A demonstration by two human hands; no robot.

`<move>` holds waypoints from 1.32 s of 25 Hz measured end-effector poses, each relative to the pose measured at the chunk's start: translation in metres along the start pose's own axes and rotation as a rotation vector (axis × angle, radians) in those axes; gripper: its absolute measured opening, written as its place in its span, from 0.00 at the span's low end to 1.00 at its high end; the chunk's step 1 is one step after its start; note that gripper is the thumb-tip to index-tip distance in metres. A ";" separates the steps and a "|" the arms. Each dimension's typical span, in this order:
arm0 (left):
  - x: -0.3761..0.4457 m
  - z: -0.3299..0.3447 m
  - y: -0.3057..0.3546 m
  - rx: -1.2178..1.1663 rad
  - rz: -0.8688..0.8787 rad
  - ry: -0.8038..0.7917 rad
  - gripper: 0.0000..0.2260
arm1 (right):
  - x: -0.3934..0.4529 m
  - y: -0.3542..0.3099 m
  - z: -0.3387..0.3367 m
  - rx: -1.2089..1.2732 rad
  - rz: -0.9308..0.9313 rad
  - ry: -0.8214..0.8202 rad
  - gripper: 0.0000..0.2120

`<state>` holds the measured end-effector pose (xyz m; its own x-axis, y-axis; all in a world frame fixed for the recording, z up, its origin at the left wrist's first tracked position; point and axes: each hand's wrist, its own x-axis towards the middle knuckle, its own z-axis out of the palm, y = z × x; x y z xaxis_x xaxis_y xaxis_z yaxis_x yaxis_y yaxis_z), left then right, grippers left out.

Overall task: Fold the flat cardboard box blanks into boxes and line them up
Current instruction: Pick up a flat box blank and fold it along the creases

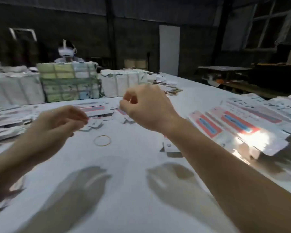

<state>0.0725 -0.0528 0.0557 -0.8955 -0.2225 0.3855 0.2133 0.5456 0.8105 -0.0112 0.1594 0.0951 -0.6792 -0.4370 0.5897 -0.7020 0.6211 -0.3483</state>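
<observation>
Above a white table [134, 190], the left hand [54, 125] hovers at centre left, fingers loosely curled, holding nothing visible. A rubber band [102, 140] lies just right of it. The right hand [146, 108] – raised, fingertips pinched together – whether it grips anything cannot be told. Flat box blanks [233, 125] fan across the right edge.

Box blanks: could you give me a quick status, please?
Left hand and right hand raised, holding no blank. Flat blanks unfolded at right. Rubber band lies between.
</observation>
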 end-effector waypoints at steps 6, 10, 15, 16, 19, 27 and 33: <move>-0.017 -0.094 -0.061 0.827 -0.487 -0.010 0.15 | 0.003 -0.108 0.062 0.244 -0.167 -0.167 0.09; -0.042 -0.107 -0.087 1.122 -0.749 -0.194 0.27 | -0.001 -0.130 0.089 0.298 -0.238 -0.183 0.08; -0.047 -0.107 -0.059 1.205 -0.702 -0.150 0.25 | -0.002 -0.113 0.094 0.258 -0.200 -0.192 0.09; -0.049 -0.104 -0.053 1.226 -0.706 -0.163 0.22 | -0.002 -0.111 0.093 0.256 -0.193 -0.194 0.09; -0.053 -0.081 -0.040 1.313 -0.586 -0.124 0.13 | -0.003 -0.108 0.093 0.259 -0.181 -0.195 0.09; -0.048 -0.048 -0.017 1.333 -0.129 0.246 0.12 | -0.003 -0.098 0.093 0.272 -0.186 -0.126 0.08; -0.020 -0.037 0.027 0.728 0.483 0.454 0.13 | 0.013 -0.081 0.084 0.551 -0.252 -0.051 0.22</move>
<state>0.1109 -0.0631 0.0857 -0.5077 -0.0508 0.8600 0.0874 0.9901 0.1101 0.0190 0.0489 0.0696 -0.4771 -0.5659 0.6724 -0.8411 0.0724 -0.5360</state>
